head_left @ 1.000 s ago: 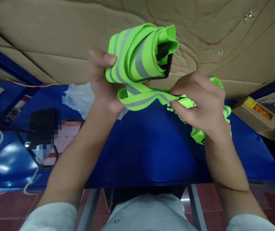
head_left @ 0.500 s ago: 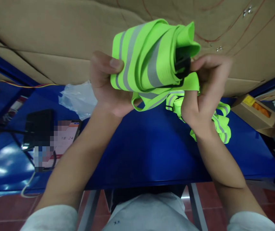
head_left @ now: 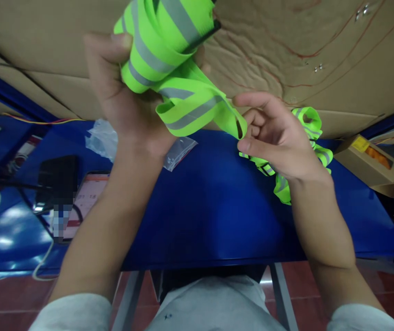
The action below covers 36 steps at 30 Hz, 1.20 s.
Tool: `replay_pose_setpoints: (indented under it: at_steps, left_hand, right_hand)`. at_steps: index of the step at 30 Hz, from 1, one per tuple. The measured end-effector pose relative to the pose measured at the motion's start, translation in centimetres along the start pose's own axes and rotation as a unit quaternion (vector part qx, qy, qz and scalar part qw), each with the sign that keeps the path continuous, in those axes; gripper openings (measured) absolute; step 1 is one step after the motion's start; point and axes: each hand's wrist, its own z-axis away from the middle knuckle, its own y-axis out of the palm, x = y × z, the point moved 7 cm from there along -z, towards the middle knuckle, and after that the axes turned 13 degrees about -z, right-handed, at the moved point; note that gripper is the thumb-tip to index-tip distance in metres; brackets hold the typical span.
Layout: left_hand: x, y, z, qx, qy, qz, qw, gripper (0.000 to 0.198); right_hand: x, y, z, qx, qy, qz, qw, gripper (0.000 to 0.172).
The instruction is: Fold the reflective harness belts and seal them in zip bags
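My left hand grips a rolled bundle of neon-green reflective strap with grey stripes, raised at the top of the view. Its thumb presses the near side, and the far fingers are mostly behind the roll. A black piece, perhaps a buckle, sticks out at the roll's right side. Below it a loose loop of the strap hangs down to the right. My right hand is beside the end of this loop, thumb and index finger apart; whether a fingertip touches the strap I cannot tell.
More green reflective straps lie on the blue table, partly behind my right hand. A small clear zip bag and a crumpled plastic bag are near the left wrist. At left lies a phone; at right, a cardboard box.
The roll has moved up and left with my left hand and turned. My right hand has come away from the roll's black part and its fingers have spread. The zip bag now shows.
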Motion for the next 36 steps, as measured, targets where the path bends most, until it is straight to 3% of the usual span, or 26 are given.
replay_pose_setpoints:
  at_steps: [3, 7, 11, 14, 17, 19, 21, 25, 31, 33, 36]
  left_hand:
    - [-1.4, 1.7, 0.6, 0.098, 0.082, -0.042, 0.991, 0.058]
    - [-1.1, 1.4, 0.6, 0.075, 0.067, -0.024, 0.995, 0.055]
    - [0.7, 1.7, 0.5, 0.1, 0.019, -0.037, 0.994, 0.044]
    - [2.5, 2.0, 0.8, 0.129, -0.013, -0.067, 0.989, 0.036]
    - [3.9, 2.1, 1.2, 0.158, -0.018, -0.131, 0.979, 0.056]
    - [4.8, 2.1, 1.4, 0.177, -0.032, -0.167, 0.969, 0.064]
    - [5.3, 1.9, 1.4, 0.178, -0.042, -0.182, 0.966, 0.073]
    - [6.1, 1.4, 1.3, 0.172, -0.073, -0.175, 0.967, 0.087]
    - [7.3, 1.4, 2.0, 0.211, -0.121, -0.211, 0.947, 0.099]
    - [7.4, 1.6, 1.9, 0.203, -0.104, -0.207, 0.952, 0.097]
    - [7.2, 2.3, 1.6, 0.186, -0.041, -0.159, 0.969, 0.076]
  right_hand:
    - [-2.1, -0.1, -0.7, -0.031, 0.046, -0.016, 0.998, 0.061]
    - [-3.3, -0.1, -0.9, -0.013, 0.074, -0.003, 0.997, 0.06]
    - [-1.5, -1.5, -0.4, 0.029, 0.043, 0.006, 0.999, 0.073]
    - [0.8, -2.9, 0.2, 0.015, -0.008, -0.034, 0.999, 0.072]
    - [2.3, -3.2, 0.5, 0.003, -0.026, 0.082, 0.996, 0.064]
    - [2.5, -2.7, 0.5, 0.012, -0.017, 0.199, 0.98, 0.064]
    - [2.5, -2.6, 0.4, 0.004, -0.011, 0.25, 0.968, 0.066]
    - [1.6, -3.1, 0.3, -0.014, 0.022, 0.203, 0.979, 0.059]
    - [-0.8, -2.5, 0.0, 0.042, 0.1, 0.085, 0.991, 0.05]
    - [-0.7, -2.5, 0.0, 0.013, 0.103, 0.064, 0.993, 0.042]
    - [0.3, -2.7, 0.1, -0.048, 0.069, 0.028, 0.996, 0.036]
